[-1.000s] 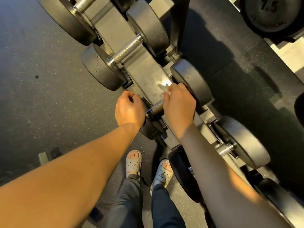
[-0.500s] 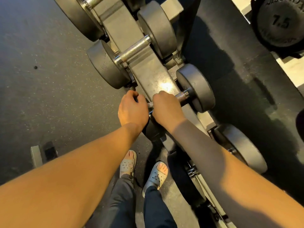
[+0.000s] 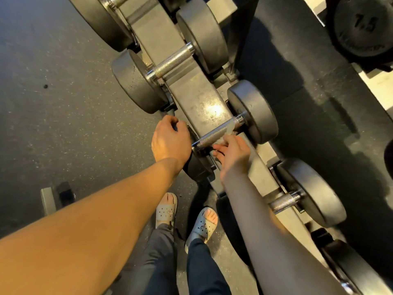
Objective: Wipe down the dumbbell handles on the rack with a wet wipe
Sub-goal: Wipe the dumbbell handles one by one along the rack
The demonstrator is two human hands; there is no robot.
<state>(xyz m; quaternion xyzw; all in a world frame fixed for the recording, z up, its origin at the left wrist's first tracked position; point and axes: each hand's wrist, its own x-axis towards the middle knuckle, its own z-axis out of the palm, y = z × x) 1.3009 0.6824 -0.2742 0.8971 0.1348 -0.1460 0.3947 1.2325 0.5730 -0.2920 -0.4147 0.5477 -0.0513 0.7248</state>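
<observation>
A dumbbell lies across the grey rack (image 3: 191,92), its knurled steel handle (image 3: 212,136) bare along most of its length. A pale wet wipe (image 3: 230,127) drapes over the handle near the far head (image 3: 255,111). My right hand (image 3: 232,155) sits just below and beside the handle, pinching the wipe's lower part; the fingertips are hidden under the hand. My left hand (image 3: 170,139) curls over the dumbbell's near head, which it mostly hides.
A second dumbbell handle (image 3: 172,62) lies higher on the rack and a third dumbbell handle (image 3: 285,202) lower right. A head marked 7.5 (image 3: 363,24) sits at top right. My sandalled feet (image 3: 165,209) stand on dark rubber floor (image 3: 63,103).
My right hand has come off the top of the handle and dropped to its near side, uncovering the knurled steel. The left hand stays on the near head.
</observation>
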